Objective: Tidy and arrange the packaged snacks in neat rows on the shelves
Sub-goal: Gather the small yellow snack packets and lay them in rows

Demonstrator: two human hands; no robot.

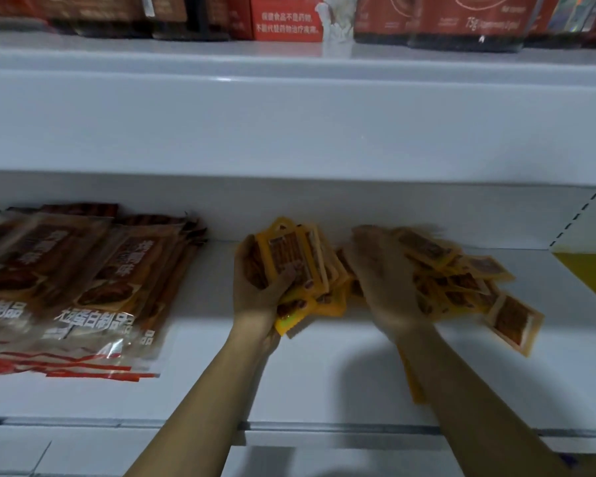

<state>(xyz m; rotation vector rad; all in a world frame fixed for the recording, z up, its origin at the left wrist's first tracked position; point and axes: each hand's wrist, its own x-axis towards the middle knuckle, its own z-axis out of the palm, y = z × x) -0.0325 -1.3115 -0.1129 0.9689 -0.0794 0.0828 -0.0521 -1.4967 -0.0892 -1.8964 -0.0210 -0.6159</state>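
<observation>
On the white shelf (324, 366) my left hand (258, 294) grips a stack of small yellow snack packets (296, 259), fingers behind it and thumb across the front. To its right lies a loose, untidy pile of the same yellow packets (468, 280). My right hand (386, 280) is blurred and lies over the left part of that pile; its fingers are hidden from me, so its hold is unclear. One packet (511, 321) sticks out at the pile's near right edge.
Large brown snack bags (83, 280) lie in overlapping rows at the left of the same shelf. The shelf above carries red boxes (286, 18) and dark packages. A yellow panel (589, 273) sits at the far right.
</observation>
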